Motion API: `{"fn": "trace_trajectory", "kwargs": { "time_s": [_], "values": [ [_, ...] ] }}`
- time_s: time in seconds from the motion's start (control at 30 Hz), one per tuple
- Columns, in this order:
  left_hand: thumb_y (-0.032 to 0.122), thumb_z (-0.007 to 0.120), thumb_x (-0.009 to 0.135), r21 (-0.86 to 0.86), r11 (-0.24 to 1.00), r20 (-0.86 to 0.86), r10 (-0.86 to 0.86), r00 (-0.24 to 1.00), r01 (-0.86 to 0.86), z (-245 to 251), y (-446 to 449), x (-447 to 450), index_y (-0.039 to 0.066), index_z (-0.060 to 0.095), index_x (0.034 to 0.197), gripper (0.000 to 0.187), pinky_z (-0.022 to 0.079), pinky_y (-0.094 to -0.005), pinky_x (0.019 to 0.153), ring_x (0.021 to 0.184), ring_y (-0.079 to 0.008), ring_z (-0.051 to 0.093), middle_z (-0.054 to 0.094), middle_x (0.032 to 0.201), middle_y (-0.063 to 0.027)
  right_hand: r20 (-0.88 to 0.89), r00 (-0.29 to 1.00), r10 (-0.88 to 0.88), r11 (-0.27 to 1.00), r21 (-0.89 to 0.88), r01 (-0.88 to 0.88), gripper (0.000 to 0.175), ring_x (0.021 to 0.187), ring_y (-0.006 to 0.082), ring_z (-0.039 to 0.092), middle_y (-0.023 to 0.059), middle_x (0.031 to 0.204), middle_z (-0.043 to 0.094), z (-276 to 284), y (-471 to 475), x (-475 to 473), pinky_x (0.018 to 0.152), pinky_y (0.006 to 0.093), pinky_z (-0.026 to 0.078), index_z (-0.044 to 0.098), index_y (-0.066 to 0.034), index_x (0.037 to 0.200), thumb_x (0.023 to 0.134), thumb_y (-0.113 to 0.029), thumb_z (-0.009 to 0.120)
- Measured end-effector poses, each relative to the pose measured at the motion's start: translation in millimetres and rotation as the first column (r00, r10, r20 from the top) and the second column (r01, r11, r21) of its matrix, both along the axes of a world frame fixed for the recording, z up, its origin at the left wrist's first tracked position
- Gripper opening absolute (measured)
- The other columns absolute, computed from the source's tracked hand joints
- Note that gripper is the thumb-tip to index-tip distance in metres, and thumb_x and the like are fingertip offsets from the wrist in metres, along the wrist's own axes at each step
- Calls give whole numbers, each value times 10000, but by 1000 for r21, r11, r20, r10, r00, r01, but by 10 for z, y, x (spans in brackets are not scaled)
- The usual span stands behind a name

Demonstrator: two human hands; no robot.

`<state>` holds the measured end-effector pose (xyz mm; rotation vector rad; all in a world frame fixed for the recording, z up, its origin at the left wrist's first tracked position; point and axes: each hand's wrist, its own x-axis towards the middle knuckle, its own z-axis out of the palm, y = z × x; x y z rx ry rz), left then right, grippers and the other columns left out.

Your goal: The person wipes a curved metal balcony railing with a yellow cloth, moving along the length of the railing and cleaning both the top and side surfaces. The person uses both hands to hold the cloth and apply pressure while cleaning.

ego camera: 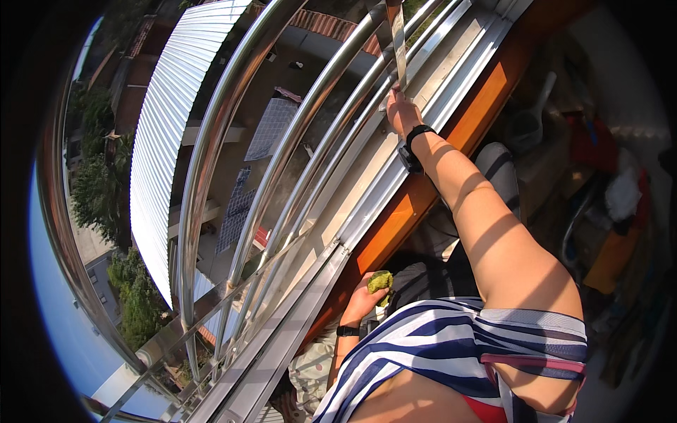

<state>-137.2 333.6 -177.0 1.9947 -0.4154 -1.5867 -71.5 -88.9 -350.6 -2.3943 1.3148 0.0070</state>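
My left hand holds a crumpled yellow-green cloth beside the wooden sill, near my lap. My right hand reaches out past the window track to the foot of a flat upright metal bar of the window guard. Its fingers are bent at the bar, and a small whitish patch shows beside them; whether they grip the bar or a cloth cannot be told. Round polished metal rails of the guard curve past on the outer side. Each wrist wears a black band.
An orange-brown wooden sill and aluminium sliding tracks run diagonally beneath my right arm. Beyond the rails lie a yard far below and a corrugated metal roof. Indoors, a white plastic scoop-like item and shaded clutter are at the right.
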Motion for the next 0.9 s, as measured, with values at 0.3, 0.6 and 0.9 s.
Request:
{"fn": "trace_trajectory", "kwargs": {
  "time_s": [0.3, 0.6, 0.9],
  "values": [
    [158, 716, 790, -83, 988, 23, -126, 992, 127, -79, -93, 71, 31, 570, 1163, 420, 475, -320, 882, 993, -262, 629, 644, 1063, -134, 6, 992, 128, 982, 137, -127, 302, 927, 411, 648, 256, 960, 665, 736, -208, -1073, 803, 457, 526, 576, 8, 1115, 839, -106, 531],
    [137, 707, 784, -170, 968, 67, -174, 983, 183, -92, -349, 182, 42, 562, 1173, 426, 477, -323, 878, 1000, -275, 632, 641, 1059, -135, -46, 945, -324, 946, 8, 324, 280, 1086, 424, 531, 248, 1160, 544, 430, -348, -1810, 882, 502, 471, 555, -6, 1049, 886, -235, 557],
    [180, 785, 757, -93, 961, 40, 264, 964, -260, -342, -405, 126, 29, 317, 1372, 788, 464, -324, 924, 1081, -269, 592, 583, 1185, -175, 457, 848, 270, 739, 466, -487, 498, 1128, 404, 529, 236, 1227, 551, 1222, 1184, -1143, 964, 432, 432, 551, -19, 1223, 881, -368, 647]
  ]
}}
